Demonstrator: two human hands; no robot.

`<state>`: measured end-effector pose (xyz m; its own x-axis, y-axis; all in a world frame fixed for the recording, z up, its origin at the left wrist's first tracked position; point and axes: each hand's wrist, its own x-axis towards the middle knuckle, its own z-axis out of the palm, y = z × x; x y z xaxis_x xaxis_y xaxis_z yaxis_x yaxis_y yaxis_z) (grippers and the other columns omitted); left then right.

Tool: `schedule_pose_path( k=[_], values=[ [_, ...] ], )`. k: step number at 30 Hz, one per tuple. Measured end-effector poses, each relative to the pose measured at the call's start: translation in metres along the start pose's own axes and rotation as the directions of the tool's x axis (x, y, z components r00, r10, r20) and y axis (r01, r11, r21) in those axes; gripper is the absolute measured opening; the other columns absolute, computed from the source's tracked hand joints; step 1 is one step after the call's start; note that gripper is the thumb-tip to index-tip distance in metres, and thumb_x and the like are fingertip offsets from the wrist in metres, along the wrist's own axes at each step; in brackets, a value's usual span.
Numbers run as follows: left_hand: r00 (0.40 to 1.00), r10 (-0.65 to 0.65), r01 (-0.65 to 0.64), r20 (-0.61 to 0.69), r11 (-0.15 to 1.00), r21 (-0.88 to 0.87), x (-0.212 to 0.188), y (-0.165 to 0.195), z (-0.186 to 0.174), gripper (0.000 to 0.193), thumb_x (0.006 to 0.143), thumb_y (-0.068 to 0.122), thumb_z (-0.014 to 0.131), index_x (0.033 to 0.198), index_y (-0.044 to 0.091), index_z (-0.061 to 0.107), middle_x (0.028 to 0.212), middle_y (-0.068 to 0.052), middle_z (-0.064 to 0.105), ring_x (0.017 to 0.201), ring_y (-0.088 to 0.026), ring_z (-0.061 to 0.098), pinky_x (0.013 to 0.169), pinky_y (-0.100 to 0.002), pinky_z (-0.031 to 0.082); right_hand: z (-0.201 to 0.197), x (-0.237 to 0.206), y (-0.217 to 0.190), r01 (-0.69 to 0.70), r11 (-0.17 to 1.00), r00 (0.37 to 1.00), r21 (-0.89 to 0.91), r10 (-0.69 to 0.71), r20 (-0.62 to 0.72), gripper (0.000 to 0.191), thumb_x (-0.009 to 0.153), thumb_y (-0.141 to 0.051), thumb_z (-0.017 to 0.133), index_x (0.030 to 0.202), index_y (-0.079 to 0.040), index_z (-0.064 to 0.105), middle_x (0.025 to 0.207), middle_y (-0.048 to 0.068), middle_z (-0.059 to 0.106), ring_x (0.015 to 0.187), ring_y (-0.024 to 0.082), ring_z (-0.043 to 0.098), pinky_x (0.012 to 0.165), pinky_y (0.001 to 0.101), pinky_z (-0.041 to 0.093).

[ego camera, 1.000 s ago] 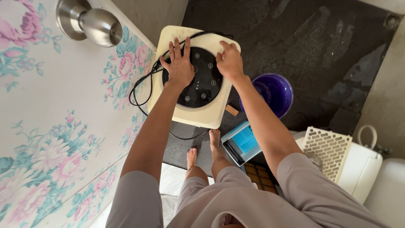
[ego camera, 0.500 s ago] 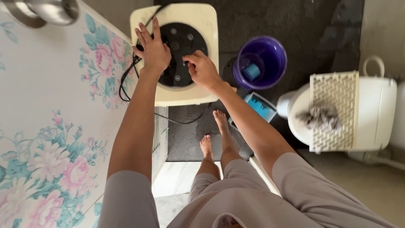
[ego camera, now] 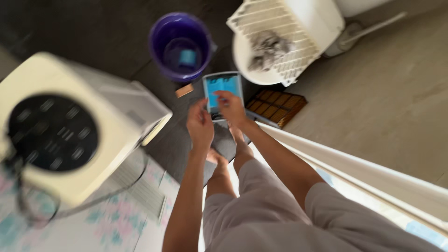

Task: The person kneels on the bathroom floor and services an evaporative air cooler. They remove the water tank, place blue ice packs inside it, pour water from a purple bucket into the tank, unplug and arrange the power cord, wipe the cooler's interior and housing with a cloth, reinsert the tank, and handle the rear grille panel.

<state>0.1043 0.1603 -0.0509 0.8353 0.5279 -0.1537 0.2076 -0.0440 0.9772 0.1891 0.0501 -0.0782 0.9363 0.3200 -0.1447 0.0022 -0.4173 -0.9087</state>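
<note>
Both empty hands, left hand (ego camera: 199,125) and right hand (ego camera: 231,108), hover over blue-topped scale (ego camera: 223,88)

Glossy purple plastic bucket (ego camera: 181,45); matt white slatted plastic basket (ego camera: 284,32).

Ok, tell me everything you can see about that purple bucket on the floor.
The purple bucket is round, looks like glossy plastic and stands upright and open on the dark floor. Inside, near the bottom, sits a small light blue object, too blurred to identify. The bucket lies between the cream-coloured machine and the white slatted basket, just beyond a small blue-topped box. Neither hand touches it.
</note>
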Motion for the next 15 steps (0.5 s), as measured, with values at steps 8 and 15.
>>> schedule_pose_path(
  k=[8, 15],
  values=[
    [0.917, -0.174, 0.104, 0.36, 0.973, 0.205, 0.064, -0.043, 0.156, 0.031, 0.102, 0.008, 0.056, 0.129, 0.009, 0.072, 0.111, -0.015, 0.08, 0.099, -0.024, 0.078, 0.084, -0.034, 0.06, -0.133, 0.14, 0.119, -0.259, 0.922, 0.856, -0.288, 0.081, -0.51, 0.081, 0.096, -0.031, 0.082, 0.162, -0.015, 0.038, 0.161, 0.034, 0.024, 0.134, 0.051, 0.053, 0.109, 0.0506, 0.051],
    [0.891, -0.34, 0.292, 0.299, 0.936, 0.195, 0.063, -0.066, 0.225, 0.035, 0.1, 0.009, 0.055, 0.131, 0.012, 0.07, 0.113, -0.013, 0.081, 0.098, -0.022, 0.078, 0.083, -0.032, 0.059, -0.148, 0.21, 0.17, -0.362, 0.822, 0.909, -0.44, 0.205, -0.364, 0.096, 0.071, -0.015, 0.092, 0.155, -0.022, 0.045, 0.161, 0.034, 0.017, 0.136, 0.055, 0.042, 0.103, 0.0531, 0.048]
  ],
)
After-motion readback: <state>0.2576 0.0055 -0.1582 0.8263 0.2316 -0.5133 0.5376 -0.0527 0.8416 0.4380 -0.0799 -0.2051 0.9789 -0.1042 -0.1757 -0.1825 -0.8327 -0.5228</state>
